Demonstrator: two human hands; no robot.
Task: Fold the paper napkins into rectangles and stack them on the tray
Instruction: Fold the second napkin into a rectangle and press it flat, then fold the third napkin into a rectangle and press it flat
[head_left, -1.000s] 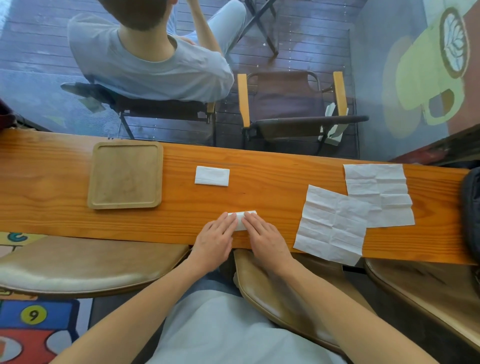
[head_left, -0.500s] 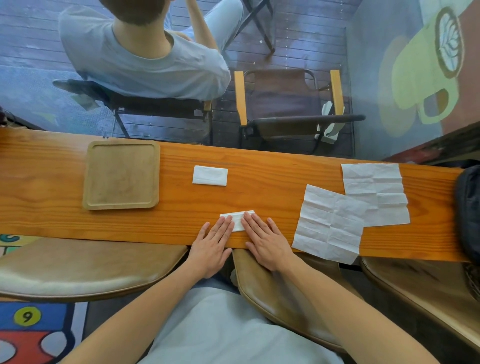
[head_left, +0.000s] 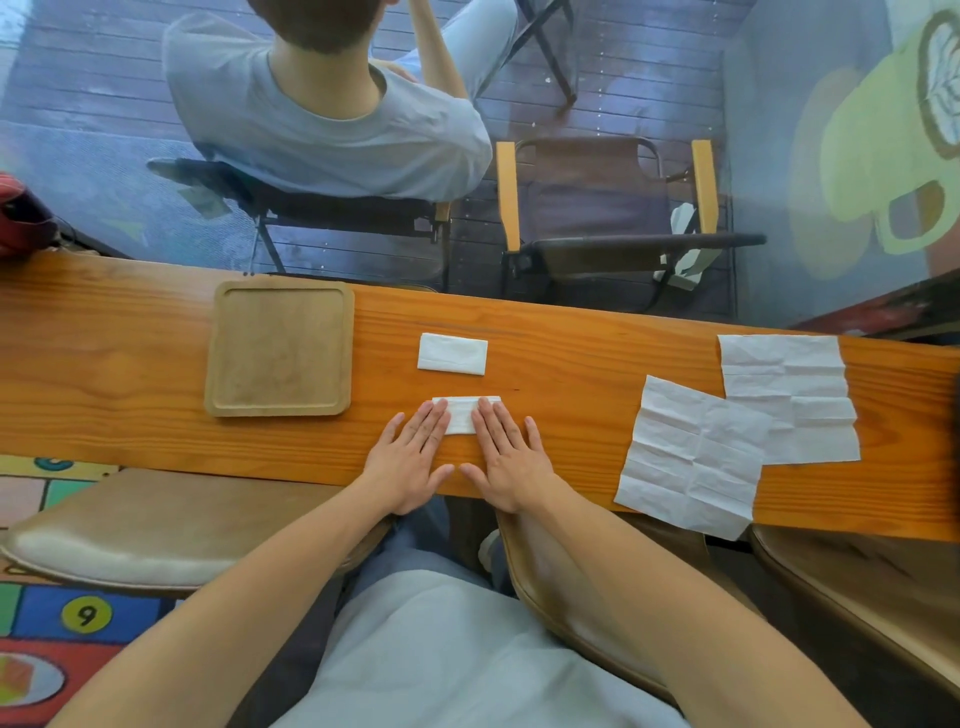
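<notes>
Two hands flat, fingers extended, gripping nothing: left hand (head_left: 410, 460) and right hand (head_left: 511, 457) press folded napkin (head_left: 462, 415) on table (head_left: 571, 384), right of empty tray (head_left: 280, 348). Advice: run fingertips outward along crease, edges aligned, before lifting.

white napkins (head_left: 452, 354), tan tray (head_left: 280, 347), orange wood-grain table (head_left: 571, 374)

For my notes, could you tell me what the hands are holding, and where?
Nothing is gripped: left hand and right hand press flat on the small white folded paper napkin's ends.
</notes>
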